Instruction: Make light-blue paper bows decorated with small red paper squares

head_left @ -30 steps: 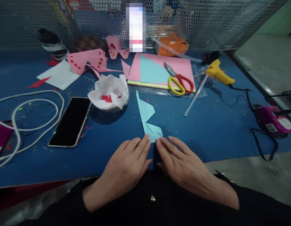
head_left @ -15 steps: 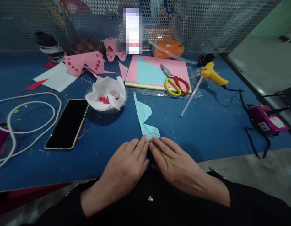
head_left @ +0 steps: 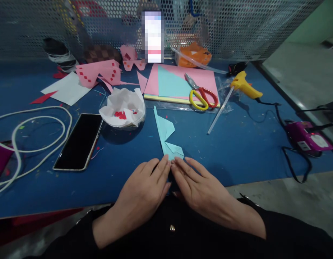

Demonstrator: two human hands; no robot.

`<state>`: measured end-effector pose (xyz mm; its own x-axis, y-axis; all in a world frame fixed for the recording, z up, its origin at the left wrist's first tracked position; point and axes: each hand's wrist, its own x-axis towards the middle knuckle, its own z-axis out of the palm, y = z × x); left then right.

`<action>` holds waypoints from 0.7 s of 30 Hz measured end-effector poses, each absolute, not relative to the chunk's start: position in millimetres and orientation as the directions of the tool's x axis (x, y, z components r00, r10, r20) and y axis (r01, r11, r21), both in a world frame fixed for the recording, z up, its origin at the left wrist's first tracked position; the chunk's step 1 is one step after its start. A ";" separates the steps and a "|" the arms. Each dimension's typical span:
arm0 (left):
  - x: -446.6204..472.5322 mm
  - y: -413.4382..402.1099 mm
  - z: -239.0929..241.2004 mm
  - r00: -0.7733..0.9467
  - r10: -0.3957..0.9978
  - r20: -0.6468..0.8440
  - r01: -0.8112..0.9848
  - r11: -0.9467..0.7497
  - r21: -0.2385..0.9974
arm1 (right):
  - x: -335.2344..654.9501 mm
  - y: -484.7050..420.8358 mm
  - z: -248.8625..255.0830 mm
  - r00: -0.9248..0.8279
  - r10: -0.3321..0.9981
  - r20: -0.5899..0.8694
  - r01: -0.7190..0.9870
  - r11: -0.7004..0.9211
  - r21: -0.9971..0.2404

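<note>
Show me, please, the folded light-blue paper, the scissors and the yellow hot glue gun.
Folded light-blue paper [head_left: 165,127]: head view, on its upper flap.
Scissors [head_left: 197,86]: head view, near the pivot.
Yellow hot glue gun [head_left: 244,84]: head view, on its body.

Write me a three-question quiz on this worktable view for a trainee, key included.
1. Multiple choice: what do the left hand and the right hand both touch?
A) the phone
B) the folded light-blue paper
C) the paper-lined bowl

2. True or false: in the picture, the yellow glue gun lies to the right of the scissors.

3. Fill in the blank: one handle loop of the scissors is yellow, the other is ____.

Key: 1. B; 2. True; 3. red.
</note>
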<state>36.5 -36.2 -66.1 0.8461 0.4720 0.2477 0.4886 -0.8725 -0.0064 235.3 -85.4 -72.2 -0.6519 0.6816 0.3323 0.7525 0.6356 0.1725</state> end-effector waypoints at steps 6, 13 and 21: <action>37.5 -36.3 -65.2 0.844 0.472 0.256 0.489 -0.872 -0.004 | 234.0 -84.9 -73.1 -0.632 0.693 0.348 0.771 0.611 0.183; 35.1 -36.7 -66.3 0.826 0.500 0.262 0.507 -0.861 0.045 | 237.6 -85.4 -72.0 -0.619 0.708 0.339 0.781 0.601 0.172; 35.7 -33.0 -68.8 0.789 0.536 0.300 0.517 -0.843 0.148 | 247.8 -78.9 -74.6 -0.518 0.820 0.243 0.851 0.523 0.049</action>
<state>35.7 -33.0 -68.8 0.7892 0.5361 0.2995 0.5166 -0.8433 0.1482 247.8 -78.9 -74.6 -0.5178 0.8204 0.2426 0.8511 0.5226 0.0490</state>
